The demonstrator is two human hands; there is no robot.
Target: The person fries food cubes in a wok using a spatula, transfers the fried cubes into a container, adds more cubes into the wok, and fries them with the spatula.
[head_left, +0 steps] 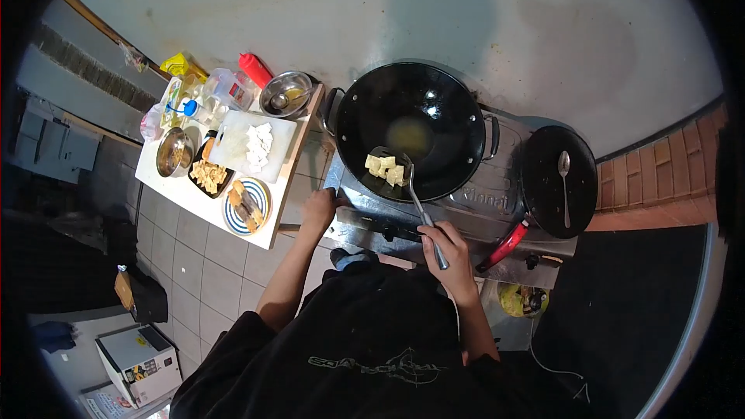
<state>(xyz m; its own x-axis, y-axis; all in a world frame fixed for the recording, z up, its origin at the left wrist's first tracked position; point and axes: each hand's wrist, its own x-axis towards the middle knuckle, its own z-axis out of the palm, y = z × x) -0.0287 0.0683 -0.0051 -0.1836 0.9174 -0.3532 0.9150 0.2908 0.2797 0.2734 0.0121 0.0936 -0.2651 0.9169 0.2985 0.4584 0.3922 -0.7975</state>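
My right hand (pixel 450 252) is closed round the handle of a metal spatula (pixel 420 206). The spatula's head is inside a large black wok (pixel 458 101), with several pale yellow tofu-like pieces (pixel 386 169) on it at the near left side. A little yellowish oil (pixel 409 136) lies at the wok's bottom. My left hand (pixel 319 208) is at the left front corner of the gas stove (pixel 365 221), its fingers curled; what they grip, if anything, is hidden. The wok sits on the stove's left burner.
Right of the wok, a black pan (pixel 543 178) with a red handle (pixel 504 247) holds a metal spoon (pixel 566 186). On the left table stand a cutting board (pixel 233 143) with white pieces, a steel bowl (pixel 285 95), a striped plate (pixel 264 195) and a red bottle (pixel 254 70).
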